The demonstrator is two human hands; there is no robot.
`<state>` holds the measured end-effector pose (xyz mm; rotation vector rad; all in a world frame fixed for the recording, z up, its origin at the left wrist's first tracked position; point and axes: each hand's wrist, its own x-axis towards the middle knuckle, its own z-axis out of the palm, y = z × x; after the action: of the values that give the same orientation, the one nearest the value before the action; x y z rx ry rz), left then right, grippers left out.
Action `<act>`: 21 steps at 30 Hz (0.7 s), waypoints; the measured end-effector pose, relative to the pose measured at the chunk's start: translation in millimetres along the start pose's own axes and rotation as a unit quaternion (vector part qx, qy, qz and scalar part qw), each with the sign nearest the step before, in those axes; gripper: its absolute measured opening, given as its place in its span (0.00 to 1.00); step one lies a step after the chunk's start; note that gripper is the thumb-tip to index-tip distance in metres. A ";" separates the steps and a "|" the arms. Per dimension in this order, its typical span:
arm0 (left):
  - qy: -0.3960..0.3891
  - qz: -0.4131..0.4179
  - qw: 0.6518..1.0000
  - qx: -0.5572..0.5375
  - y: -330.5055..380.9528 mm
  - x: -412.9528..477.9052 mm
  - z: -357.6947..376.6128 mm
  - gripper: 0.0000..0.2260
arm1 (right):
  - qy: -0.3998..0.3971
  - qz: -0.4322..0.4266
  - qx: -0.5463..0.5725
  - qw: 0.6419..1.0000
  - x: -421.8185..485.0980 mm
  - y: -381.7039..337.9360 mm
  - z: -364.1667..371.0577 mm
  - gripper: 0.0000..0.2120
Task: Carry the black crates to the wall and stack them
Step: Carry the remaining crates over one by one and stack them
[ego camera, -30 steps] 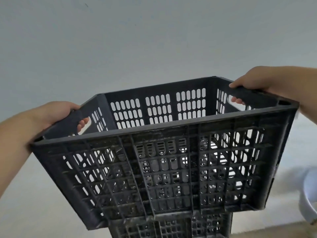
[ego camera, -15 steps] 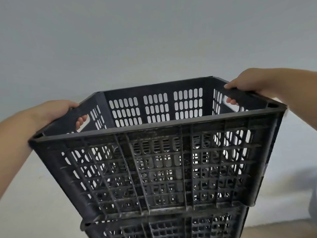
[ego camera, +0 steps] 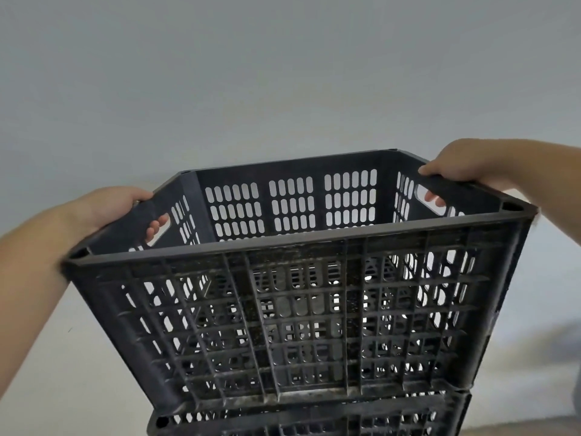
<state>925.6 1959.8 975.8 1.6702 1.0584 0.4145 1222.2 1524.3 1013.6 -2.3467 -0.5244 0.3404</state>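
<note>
- Left hand point(ego camera: 116, 206): grip clenched on the left handle of the upper crate point(ego camera: 298, 309); the palm lies over the rim and the fingers point(ego camera: 157, 226) curl through the handle slot from outside.
- Right hand point(ego camera: 462, 165): grip likewise clenched on the right handle; the thumb lies along the rim and fingertips point(ego camera: 435, 198) show through the slot.
- Upper crate: black, slotted walls, open top, nothing visible inside. It is held between both hands, with the right side standing higher in view than the left.
- Lower crate point(ego camera: 345, 420): black, of the same pattern, directly beneath; only its top band shows at the bottom edge. The upper crate's base meets its rim. Whether it is fully seated cannot be told.
- Wall point(ego camera: 283, 73): plain, pale grey, just beyond the far side of both crates.
- Floor point(ego camera: 518, 431): a brownish strip shows at the lower right.
</note>
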 end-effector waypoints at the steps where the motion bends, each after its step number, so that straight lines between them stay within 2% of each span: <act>1: 0.003 0.005 1.000 0.001 1.2 -8.2 4.3 0.21 | -0.003 -0.001 -0.014 1.000 -3.5 -2.5 -0.4 0.18; 6: -0.025 -0.005 0.999 -0.025 2.9 -27.9 5.2 0.20 | -0.010 -0.002 -0.060 0.998 -26.6 -7.5 -1.1 0.15; 10: -0.065 0.014 0.992 -0.108 -6.7 -46.4 2.7 0.16 | 0.005 0.007 -0.066 0.998 -46.1 -1.9 -1.0 0.13; 15: -0.101 0.034 0.976 -0.189 -33.7 -79.5 -4.0 0.16 | 0.023 -0.020 -0.076 0.997 -63.1 8.0 2.8 0.15; 18: -0.092 0.028 0.962 -0.255 -44.5 -103.9 -0.6 0.15 | 0.034 -0.035 -0.096 0.994 -72.1 9.8 1.6 0.17; 21: -0.066 0.041 0.955 -0.287 -53.4 -125.5 9.3 0.09 | 0.046 -0.071 -0.006 0.996 -76.9 17.7 1.7 0.16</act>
<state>840.4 1855.4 953.0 1.2012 0.6814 0.5922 1158.5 1478.1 1007.7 -2.3097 -0.6449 0.1625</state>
